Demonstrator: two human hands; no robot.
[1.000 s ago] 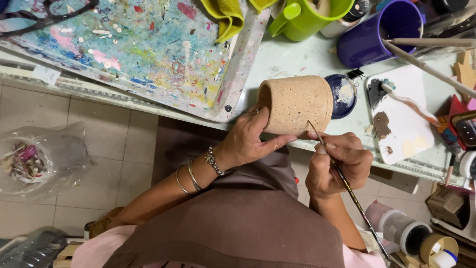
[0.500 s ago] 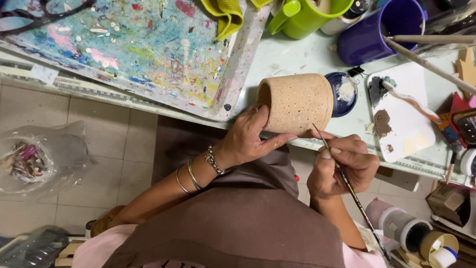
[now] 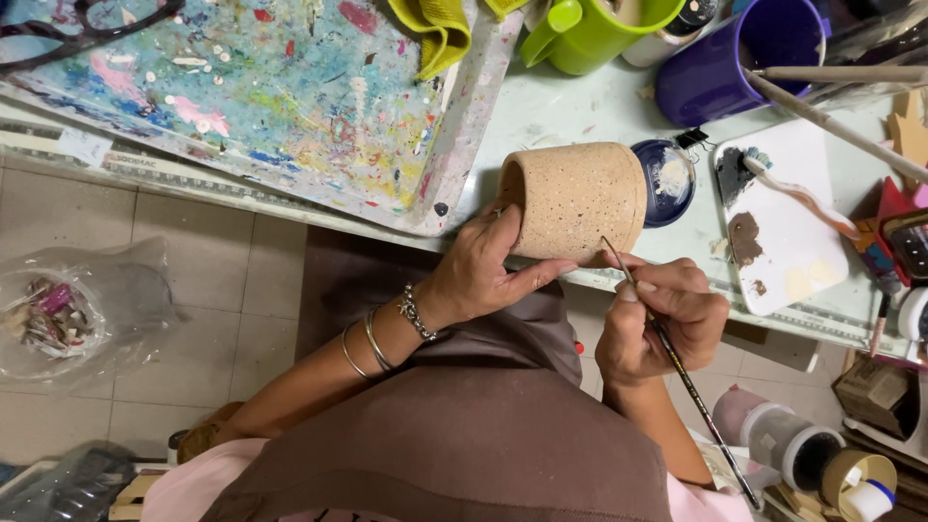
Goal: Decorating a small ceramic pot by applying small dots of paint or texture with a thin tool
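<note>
At the table edge, the right hand [image 3: 662,324], pinching a thin brush [image 3: 677,367], had crept up so its tip met the speckled pot [image 3: 580,198] gripped by the left hand [image 3: 483,275], suggesting painting underway.

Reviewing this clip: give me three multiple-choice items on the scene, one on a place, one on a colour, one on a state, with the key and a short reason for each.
1. Where does the white palette lie?
A. on the paint-splattered board
B. on the table beyond the right hand
C. on the tiled floor

2. What colour is the mug nearest the yellow cloth?
A. green
B. red
C. white

3. How is the speckled pot placed?
A. upright on the table
B. upside down on the floor
C. on its side, gripped by the left hand

Key:
1 B: the white palette rests on the table past the right hand.
2 A: the mug beside the yellow cloth is green.
3 C: the speckled pot lies sideways, its opening facing the left hand, while the thin brush touches its side.
</note>
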